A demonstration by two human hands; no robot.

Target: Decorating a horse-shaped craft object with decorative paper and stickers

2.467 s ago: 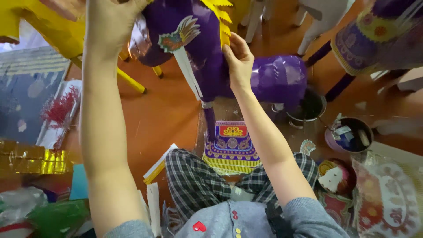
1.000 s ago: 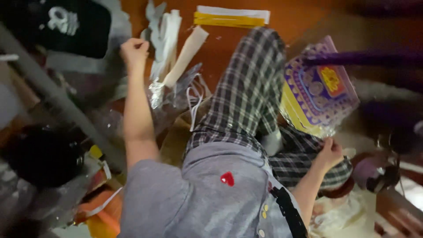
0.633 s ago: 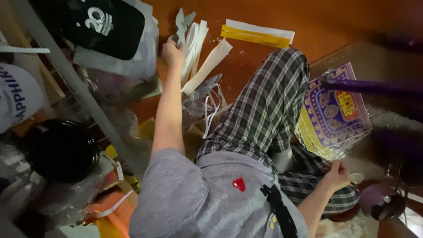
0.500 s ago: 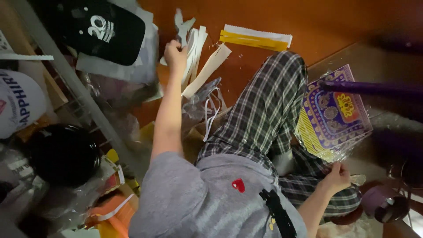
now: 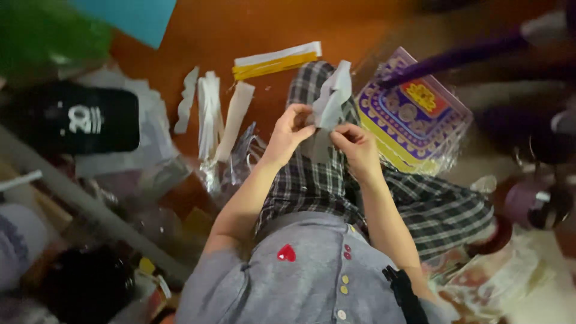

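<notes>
Left hand (image 5: 289, 129), right hand (image 5: 356, 144) — both pinching white paper strip (image 5: 332, 99) above lap.

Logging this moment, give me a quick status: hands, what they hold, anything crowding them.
Left hand and right hand both pinch a pale paper strip above the lap. More paper strips lie on the orange floor to the left. Nothing between the hands.

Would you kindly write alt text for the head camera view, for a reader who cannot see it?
Seen from above, a seated person in plaid trousers holds a pale paper strip between the left hand and right hand over their lap. More white paper strips and a yellow strip lie on the orange floor, with a purple and yellow printed packet beside the knee.
</notes>
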